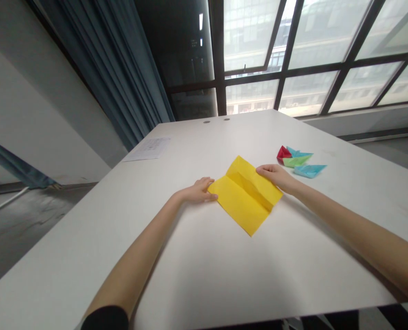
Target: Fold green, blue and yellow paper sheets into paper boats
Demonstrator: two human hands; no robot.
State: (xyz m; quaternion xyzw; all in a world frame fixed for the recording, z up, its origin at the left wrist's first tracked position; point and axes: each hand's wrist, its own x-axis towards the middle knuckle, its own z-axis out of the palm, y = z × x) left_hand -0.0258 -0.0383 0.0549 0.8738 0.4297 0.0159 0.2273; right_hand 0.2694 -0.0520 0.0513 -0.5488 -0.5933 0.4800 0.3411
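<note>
A yellow sheet of paper (247,199) with a crease across its middle is held between both hands above the white table (204,275). My left hand (201,190) pinches its left corner, thumb below and fingers above. On the upper right edge, my right hand (276,176) grips the sheet with the thumb on top; its other fingers are mostly hidden behind the paper. The half nearer me slopes down to a point, and the far half stands slightly raised along the fold.
Folded paper pieces lie right of my right hand: a red one (284,154), a green one (296,161), a blue one (310,171) and another blue one behind. A printed sheet (149,149) rests at the table's far left. Windows and a curtain stand beyond.
</note>
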